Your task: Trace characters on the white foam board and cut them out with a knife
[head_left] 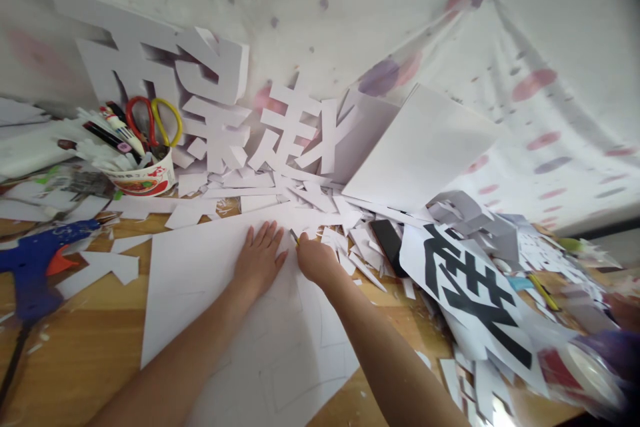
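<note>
"Main item?"
"White board (185,320), smooth, straight-edged, faintly outlined, flat on the wood-grain table (90,363) before the person."
"Hands?"
"Left hand (259,256): palm down on the board, fingers apart. Right hand (317,260): just beside it, fingers clamped on a slim cutter (294,236), mostly hidden."
"Markings?"
"Curled paper (470,280), right side: bold black 赵. White cutout letter (295,127), behind: same character. Printed paper cup (145,180), left: lettering too small to read."
</note>
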Motion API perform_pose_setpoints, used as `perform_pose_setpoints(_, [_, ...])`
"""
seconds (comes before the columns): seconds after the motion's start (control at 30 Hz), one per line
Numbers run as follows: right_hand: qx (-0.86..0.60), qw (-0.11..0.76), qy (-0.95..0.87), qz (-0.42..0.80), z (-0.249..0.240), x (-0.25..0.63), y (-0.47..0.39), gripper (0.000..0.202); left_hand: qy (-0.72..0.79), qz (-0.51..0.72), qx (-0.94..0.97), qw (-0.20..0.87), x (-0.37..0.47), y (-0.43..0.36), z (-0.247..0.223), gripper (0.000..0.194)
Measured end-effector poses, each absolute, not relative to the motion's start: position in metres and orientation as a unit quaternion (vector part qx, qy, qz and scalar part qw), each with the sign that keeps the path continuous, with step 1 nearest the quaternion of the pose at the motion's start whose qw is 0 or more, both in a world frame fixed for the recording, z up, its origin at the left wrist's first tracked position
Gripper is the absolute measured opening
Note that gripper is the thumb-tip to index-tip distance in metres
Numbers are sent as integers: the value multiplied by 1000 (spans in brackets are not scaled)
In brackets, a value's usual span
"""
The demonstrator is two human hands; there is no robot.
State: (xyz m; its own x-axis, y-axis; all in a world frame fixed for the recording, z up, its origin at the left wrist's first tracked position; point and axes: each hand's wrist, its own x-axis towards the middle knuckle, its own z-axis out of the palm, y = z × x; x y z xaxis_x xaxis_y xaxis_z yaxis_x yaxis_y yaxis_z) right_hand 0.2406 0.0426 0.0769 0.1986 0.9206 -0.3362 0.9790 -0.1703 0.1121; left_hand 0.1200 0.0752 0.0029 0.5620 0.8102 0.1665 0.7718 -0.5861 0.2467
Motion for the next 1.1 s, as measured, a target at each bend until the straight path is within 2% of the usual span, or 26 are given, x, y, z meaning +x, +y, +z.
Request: perform_pose_setpoints(1.1, [773,164,603,-112,75,239,30,27,451,139,878,74,122,75,2,53])
